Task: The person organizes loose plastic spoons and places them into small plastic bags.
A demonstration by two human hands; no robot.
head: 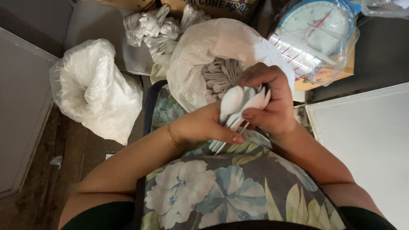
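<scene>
- Plastic spoons (238, 104), white, thin and light, probably slippery and springy, sat bunched between both hands above the lap; best gripped round the handles.
- Left hand (208, 125) closed on the handles; right hand (270, 102) wrapped the bowls.
- Count: one held bundle, too overlapped to number; two white bags (96, 89), one scale (317, 30).

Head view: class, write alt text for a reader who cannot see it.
Both hands, left hand and right hand, grip a bunch of white plastic spoons above a floral apron. Behind sits an open plastic bag of spoons and a bagged dial scale.
</scene>
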